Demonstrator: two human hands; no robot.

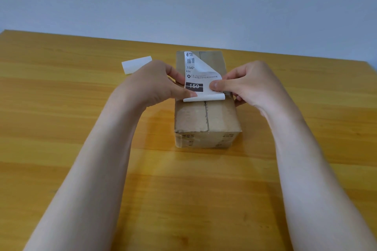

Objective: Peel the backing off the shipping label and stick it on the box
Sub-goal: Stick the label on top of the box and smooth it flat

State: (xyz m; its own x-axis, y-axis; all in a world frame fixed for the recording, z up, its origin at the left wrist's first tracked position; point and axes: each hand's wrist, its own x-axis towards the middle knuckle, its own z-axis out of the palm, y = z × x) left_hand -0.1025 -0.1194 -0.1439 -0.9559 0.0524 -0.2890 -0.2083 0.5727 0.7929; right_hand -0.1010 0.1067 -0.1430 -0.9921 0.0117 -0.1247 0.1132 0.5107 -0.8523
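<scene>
A brown cardboard box (pixel 206 120) sits lengthwise on the wooden table, taped along its top seam. Over its far half I hold a white shipping label (pixel 195 76) with a barcode and a dark "150" band. Its far right corner is folded over, showing the white underside, and its near edge curls up. My left hand (pixel 155 83) pinches the label's left edge. My right hand (pixel 244 83) pinches its near right part, thumb on the print. Whether the label touches the box top is unclear.
A white strip of paper (pixel 136 64), likely peeled backing, lies on the table (pixel 61 128) left of the box, behind my left hand. The table's far edge meets a pale wall.
</scene>
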